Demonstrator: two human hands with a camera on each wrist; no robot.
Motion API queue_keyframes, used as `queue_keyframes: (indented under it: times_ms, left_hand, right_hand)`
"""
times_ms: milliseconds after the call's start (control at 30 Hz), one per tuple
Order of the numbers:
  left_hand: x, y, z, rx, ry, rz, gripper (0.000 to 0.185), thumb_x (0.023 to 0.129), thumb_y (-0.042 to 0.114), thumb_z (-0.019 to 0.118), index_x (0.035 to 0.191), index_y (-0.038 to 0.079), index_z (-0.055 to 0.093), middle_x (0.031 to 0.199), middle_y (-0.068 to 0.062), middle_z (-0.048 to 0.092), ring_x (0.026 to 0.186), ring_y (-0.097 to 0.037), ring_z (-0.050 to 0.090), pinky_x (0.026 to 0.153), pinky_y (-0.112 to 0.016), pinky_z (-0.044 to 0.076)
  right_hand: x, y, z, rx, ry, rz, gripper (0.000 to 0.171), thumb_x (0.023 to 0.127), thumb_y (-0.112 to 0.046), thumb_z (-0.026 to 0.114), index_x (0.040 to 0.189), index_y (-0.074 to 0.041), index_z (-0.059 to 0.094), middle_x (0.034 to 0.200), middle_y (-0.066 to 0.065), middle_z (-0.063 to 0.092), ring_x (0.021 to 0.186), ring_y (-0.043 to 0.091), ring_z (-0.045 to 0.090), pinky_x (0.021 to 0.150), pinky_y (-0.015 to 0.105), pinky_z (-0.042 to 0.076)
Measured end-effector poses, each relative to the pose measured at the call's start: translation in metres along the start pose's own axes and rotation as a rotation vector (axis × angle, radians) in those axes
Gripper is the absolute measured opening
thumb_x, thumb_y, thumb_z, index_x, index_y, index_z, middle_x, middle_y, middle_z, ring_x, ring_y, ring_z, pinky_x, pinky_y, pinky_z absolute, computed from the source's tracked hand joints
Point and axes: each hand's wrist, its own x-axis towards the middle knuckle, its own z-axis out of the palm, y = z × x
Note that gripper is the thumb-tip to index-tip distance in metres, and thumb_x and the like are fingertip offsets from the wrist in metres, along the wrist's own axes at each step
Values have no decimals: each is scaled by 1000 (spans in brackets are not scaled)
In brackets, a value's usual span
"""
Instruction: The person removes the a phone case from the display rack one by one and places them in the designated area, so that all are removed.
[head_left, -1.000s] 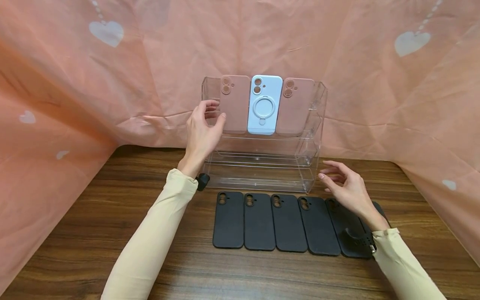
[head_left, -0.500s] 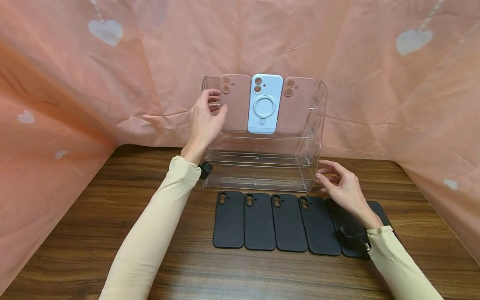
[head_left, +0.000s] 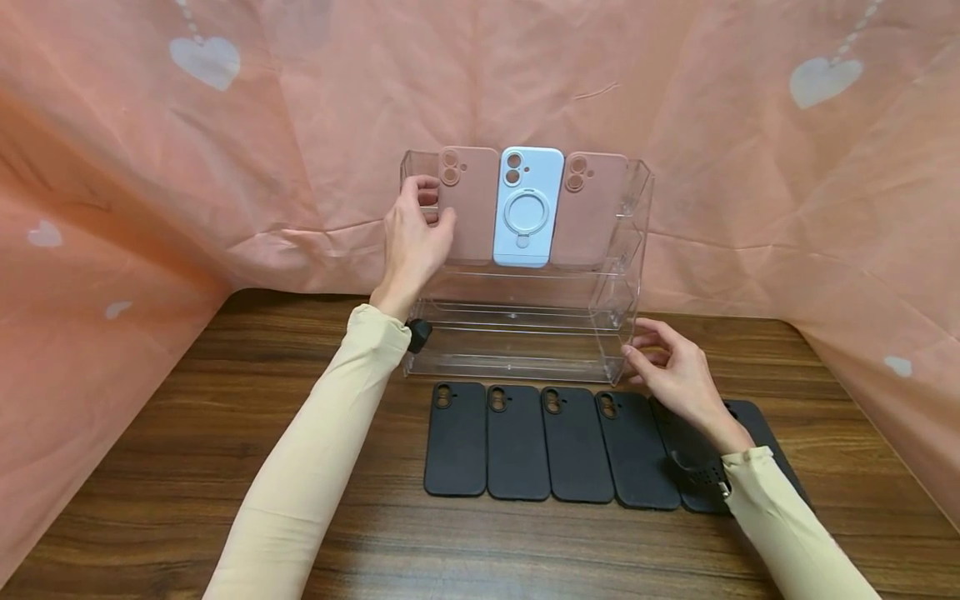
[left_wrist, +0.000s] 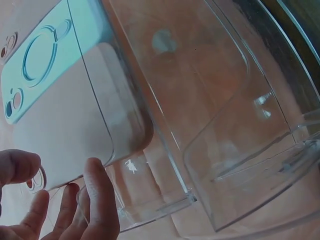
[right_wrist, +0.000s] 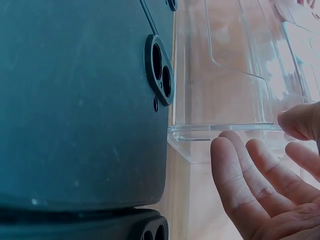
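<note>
Behind, wrinkly peach cloth point(head_left: 337, 125). On the wood-striped brown counter point(head_left: 405, 550), a clear, hard plastic stand point(head_left: 510, 367). Leaning up top, a smooth, ring-marked white case point(head_left: 528, 208), between two dull pink cases point(head_left: 471, 221). Flat in front, a row of black cases point(head_left: 518, 450) with round corners. Left hand point(head_left: 415, 237) by the left pink case, right hand point(head_left: 677, 368) at the stand's low right side, both with bent, spread fingers. Touching or not, cannot tell.

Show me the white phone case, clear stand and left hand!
White phone case point(head_left: 526, 212), head view: inside its ring.
Clear stand point(head_left: 510, 367), head view: bottom front lip.
Left hand point(head_left: 415, 242), head view: its back.
</note>
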Motion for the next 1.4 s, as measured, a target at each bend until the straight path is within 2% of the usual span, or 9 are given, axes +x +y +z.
queue_keyframes:
  times_ms: [367, 667, 1067, 1400]
  left_hand:
    - [0, -2, 2, 32, 39, -26, 38, 96, 19, 66, 133, 15, 60, 127, -5, 72, 106, -20, 74, 95, -36, 57]
    - [0, -2, 1, 58, 58, -8, 34, 97, 22, 66, 131, 17, 66, 118, -3, 76, 100, -19, 76, 92, -35, 58]
    - [0, -1, -8, -78, -4, 78, 26, 95, 12, 68, 120, 7, 69, 114, -13, 76, 103, -24, 74, 93, -29, 60]
    - [-6, -8, -16, -236, -48, 139, 23, 94, 9, 67, 117, 5, 68, 114, -12, 72, 102, -23, 74, 92, -32, 62]
  right_hand:
    - [0, 1, 0, 7, -12, 3, 45, 98, -5, 65, 141, 1, 52, 109, 30, 68, 68, 11, 74, 56, 32, 63]
    - [0, 1, -1, 27, -16, -5, 48, 99, -4, 64, 144, 2, 50, 111, 31, 67, 70, 4, 72, 55, 29, 62]
    - [1, 2, -2, 11, -24, -15, 48, 99, -4, 64, 145, 1, 50, 111, 30, 68, 71, 3, 72, 55, 31, 62]
    - [1, 1, -2, 25, -27, -19, 48, 99, -3, 64, 144, 2, 50, 111, 31, 68, 71, 2, 72, 54, 31, 62]
